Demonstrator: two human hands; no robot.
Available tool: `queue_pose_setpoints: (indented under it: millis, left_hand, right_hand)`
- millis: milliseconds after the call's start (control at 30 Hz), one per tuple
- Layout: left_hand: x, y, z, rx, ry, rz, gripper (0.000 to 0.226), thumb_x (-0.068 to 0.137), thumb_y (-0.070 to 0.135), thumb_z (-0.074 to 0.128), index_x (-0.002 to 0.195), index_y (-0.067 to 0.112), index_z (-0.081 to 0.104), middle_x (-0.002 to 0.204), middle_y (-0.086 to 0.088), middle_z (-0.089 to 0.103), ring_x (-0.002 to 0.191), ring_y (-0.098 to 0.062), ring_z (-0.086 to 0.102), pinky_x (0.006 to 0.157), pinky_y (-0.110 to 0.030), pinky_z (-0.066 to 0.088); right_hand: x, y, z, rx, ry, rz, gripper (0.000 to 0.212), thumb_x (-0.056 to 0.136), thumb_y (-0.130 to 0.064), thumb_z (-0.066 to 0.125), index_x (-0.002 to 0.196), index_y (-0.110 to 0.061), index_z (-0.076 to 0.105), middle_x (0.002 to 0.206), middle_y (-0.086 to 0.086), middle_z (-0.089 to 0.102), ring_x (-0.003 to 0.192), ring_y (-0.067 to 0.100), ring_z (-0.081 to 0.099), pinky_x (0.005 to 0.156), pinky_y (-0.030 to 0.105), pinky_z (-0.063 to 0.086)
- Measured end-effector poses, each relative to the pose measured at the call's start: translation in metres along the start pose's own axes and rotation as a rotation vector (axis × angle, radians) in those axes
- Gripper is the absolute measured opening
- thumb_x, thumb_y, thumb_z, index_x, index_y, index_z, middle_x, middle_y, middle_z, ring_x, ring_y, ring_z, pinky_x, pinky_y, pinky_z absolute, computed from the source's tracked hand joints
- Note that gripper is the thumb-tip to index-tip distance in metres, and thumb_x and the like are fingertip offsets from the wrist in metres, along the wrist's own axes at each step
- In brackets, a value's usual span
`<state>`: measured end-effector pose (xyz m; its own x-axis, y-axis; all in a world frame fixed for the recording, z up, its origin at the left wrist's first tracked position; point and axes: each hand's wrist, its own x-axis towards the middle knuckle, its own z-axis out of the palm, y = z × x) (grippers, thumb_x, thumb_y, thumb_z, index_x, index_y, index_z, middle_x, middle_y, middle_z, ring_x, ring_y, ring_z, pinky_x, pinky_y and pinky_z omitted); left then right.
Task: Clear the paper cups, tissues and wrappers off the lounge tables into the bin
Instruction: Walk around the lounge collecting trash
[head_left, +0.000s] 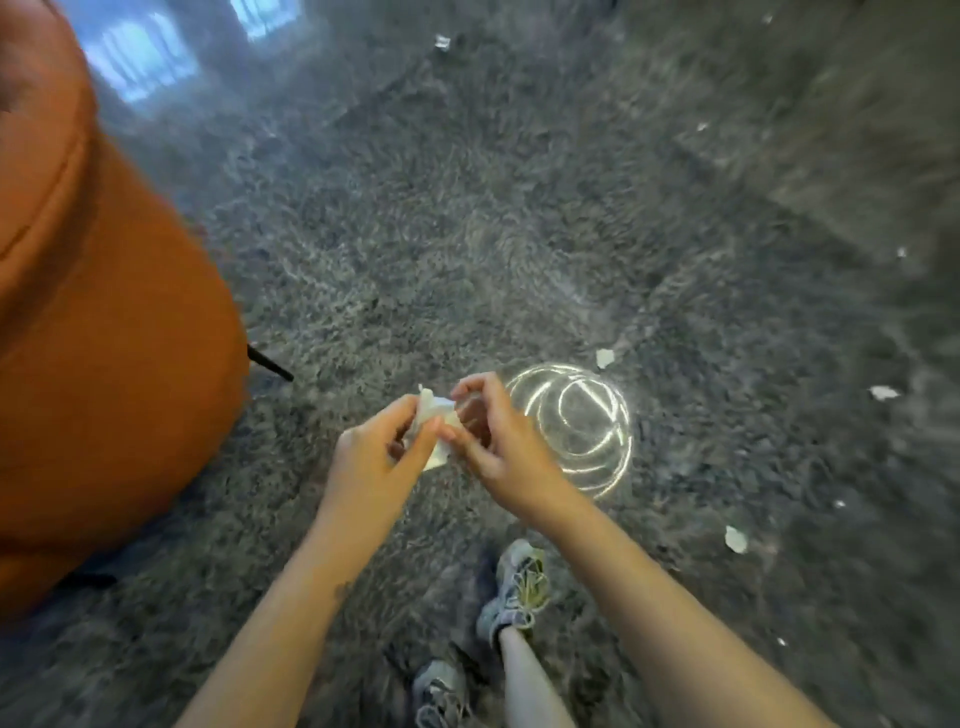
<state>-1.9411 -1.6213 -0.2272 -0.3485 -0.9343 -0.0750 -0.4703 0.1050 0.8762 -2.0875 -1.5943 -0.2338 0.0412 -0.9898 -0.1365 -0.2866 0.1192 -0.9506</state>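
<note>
Both hands meet just below the middle of the frame, over a grey shag carpet (467, 234). Between them is a crumpled tissue (432, 415), white and bunched, held in the air above the carpet and not touching it. The left hand (374, 457) has its grip clamped on the tissue's left side, thumb and fingers curled round the wad. The right hand (498, 447) closes its grip on the tissue's right edge, with its thumb against the lower part and its curled fingers arched over the top.

More white litter lies on the carpet to the right: a paper scrap (604, 357) just above and right of the hands, a second scrap (883, 392) near the right edge, and a third scrap (735, 539) lower right. Smaller white bits dot the upper right and the top centre, too small to tell what they are.

An orange upholstered seat (104, 312) fills the left side, with a black leg (270, 362) showing at its base. Bright rings of light (576, 426) lie on the carpet just right of the right hand. Two grey sneakers (519, 587) stand at the bottom centre.
</note>
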Motion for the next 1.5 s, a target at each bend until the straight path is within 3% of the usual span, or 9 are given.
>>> queue_pose_setpoints:
  millis: [233,367,567,700,867,1033,1167,1333,1500]
  left_hand:
    - [0.039,0.126,0.091,0.031,-0.188,0.203,0.025,0.091,0.032,0.053,0.089,0.008,0.062,0.073,-0.019,0.058,0.062,-0.028,0.049,0.052,-0.027,0.034]
    - [0.066,0.191,0.176,0.028,-0.276,0.309,0.011,0.091,0.024,0.056,0.082,0.02,0.061,0.064,-0.006,0.053,0.058,-0.006,0.039,0.051,-0.017,0.031]
    - [0.1,0.246,0.338,0.06,-0.435,0.35,0.015,0.09,0.022,0.057,0.086,0.009,0.062,0.075,-0.02,0.059,0.065,-0.012,0.046,0.059,-0.029,0.037]
    - [0.12,0.249,0.444,0.125,-0.482,0.413,0.022,0.089,0.02,0.058,0.068,0.017,0.053,0.058,-0.007,0.05,0.055,-0.003,0.036,0.05,-0.014,0.029]
    - [0.142,0.189,0.561,0.183,-0.601,0.452,0.021,0.09,0.023,0.057,0.076,0.008,0.056,0.064,-0.015,0.056,0.055,-0.018,0.045,0.051,-0.027,0.035]
    - [0.152,0.063,0.67,0.209,-0.725,0.448,0.023,0.091,0.024,0.056,0.079,0.004,0.056,0.067,-0.018,0.057,0.065,-0.033,0.053,0.058,-0.041,0.043]
    - [0.154,-0.052,0.745,0.261,-0.766,0.475,0.024,0.09,0.021,0.057,0.069,0.013,0.05,0.059,-0.011,0.051,0.054,-0.019,0.045,0.053,-0.028,0.035]
    - [0.162,-0.151,0.811,0.306,-0.822,0.484,0.017,0.089,0.022,0.058,0.073,0.018,0.056,0.064,-0.009,0.057,0.06,-0.021,0.054,0.059,-0.033,0.043]
    - [0.172,-0.189,0.834,0.333,-0.85,0.516,0.018,0.089,0.024,0.058,0.083,0.008,0.062,0.07,-0.013,0.063,0.069,-0.028,0.061,0.063,-0.033,0.045]
  right_hand:
    - [-0.099,0.027,-0.164,-0.028,0.539,0.146,0.028,0.087,-0.018,0.062,0.11,-0.021,0.047,0.09,-0.013,0.056,0.08,-0.002,0.054,0.07,0.008,0.04]
    - [-0.159,0.058,-0.264,-0.026,0.786,0.24,0.025,0.086,-0.016,0.062,0.1,-0.03,0.047,0.09,-0.011,0.057,0.081,0.001,0.054,0.065,0.005,0.038]
    - [-0.238,0.145,-0.391,-0.041,1.013,0.418,0.021,0.086,-0.016,0.062,0.104,-0.02,0.051,0.089,-0.005,0.057,0.08,0.002,0.054,0.067,0.012,0.042]
    - [-0.267,0.224,-0.447,-0.058,1.023,0.52,0.023,0.085,-0.017,0.063,0.103,-0.023,0.049,0.088,-0.007,0.055,0.081,0.01,0.054,0.065,0.014,0.042]
    - [-0.282,0.347,-0.464,-0.1,1.044,0.616,0.027,0.083,-0.019,0.066,0.105,-0.024,0.049,0.087,-0.014,0.052,0.08,0.0,0.051,0.064,0.006,0.037]
    - [-0.283,0.511,-0.429,-0.119,1.026,0.687,0.034,0.081,-0.018,0.068,0.112,-0.015,0.052,0.094,-0.005,0.053,0.088,0.011,0.052,0.075,0.023,0.041]
    - [-0.28,0.648,-0.384,-0.125,1.013,0.752,0.039,0.078,-0.017,0.071,0.113,-0.013,0.054,0.095,-0.004,0.053,0.093,0.016,0.053,0.081,0.032,0.044]
    - [-0.273,0.767,-0.347,-0.16,0.928,0.799,0.045,0.078,-0.022,0.072,0.118,-0.018,0.051,0.102,-0.008,0.052,0.103,0.017,0.053,0.089,0.037,0.044]
    - [-0.264,0.822,-0.328,-0.406,0.643,1.013,0.058,0.076,-0.037,0.07,0.127,-0.029,0.042,0.128,-0.006,0.047,0.121,0.019,0.042,0.099,0.038,0.029]
